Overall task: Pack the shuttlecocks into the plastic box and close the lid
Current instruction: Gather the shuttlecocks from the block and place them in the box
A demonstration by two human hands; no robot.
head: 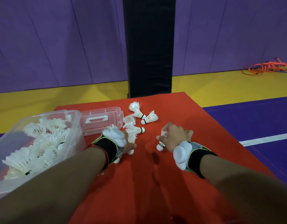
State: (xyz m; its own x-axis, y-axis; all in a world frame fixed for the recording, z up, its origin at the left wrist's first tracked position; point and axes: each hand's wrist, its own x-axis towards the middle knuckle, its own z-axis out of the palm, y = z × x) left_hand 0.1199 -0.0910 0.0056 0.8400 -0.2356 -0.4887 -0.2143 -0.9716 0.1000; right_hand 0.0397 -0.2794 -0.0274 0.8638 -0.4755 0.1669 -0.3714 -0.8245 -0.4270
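Left grip holds shuttlecocks; right grip pinches a shuttlecock; box at surface left edge, nearer left grip.

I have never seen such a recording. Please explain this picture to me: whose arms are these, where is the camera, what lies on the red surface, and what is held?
There is no machine: a person works with bare hands, and the one camera sits on their head, looking down. Each wrist wears a black strap with a white device. On the red mat lie a clear plastic box holding many white feather shuttlecocks, its clear lid with a white handle beside it, and a few loose shuttlecocks. The left hand grips shuttlecocks; the right hand pinches another shuttlecock.
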